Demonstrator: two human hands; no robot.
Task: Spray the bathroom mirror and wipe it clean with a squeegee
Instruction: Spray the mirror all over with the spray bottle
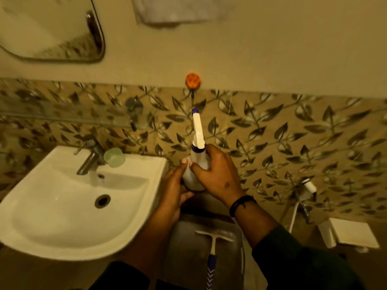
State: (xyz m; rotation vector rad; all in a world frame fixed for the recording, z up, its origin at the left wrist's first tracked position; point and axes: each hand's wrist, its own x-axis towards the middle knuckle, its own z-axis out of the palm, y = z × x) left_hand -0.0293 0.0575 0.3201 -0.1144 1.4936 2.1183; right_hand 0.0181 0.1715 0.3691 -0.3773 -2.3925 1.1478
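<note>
You've got both hands wrapped on the spray bottle (193,172), left hand (174,188) low, right hand (217,174) high, but its nozzle faces tile (mirror (50,28) far left, squeegee (213,245) near), so you'd likely miss.

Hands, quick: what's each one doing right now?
Left hand: holds the base of the white plastic spray bottle.
Right hand: grips the same bottle's body.

I see the white spray bottle (193,174) upright at frame centre, its blue-tipped nozzle up. Squeegee (212,248) lies flat at lower centre, blade uppermost. Mirror (48,28) hangs upper left.
</note>
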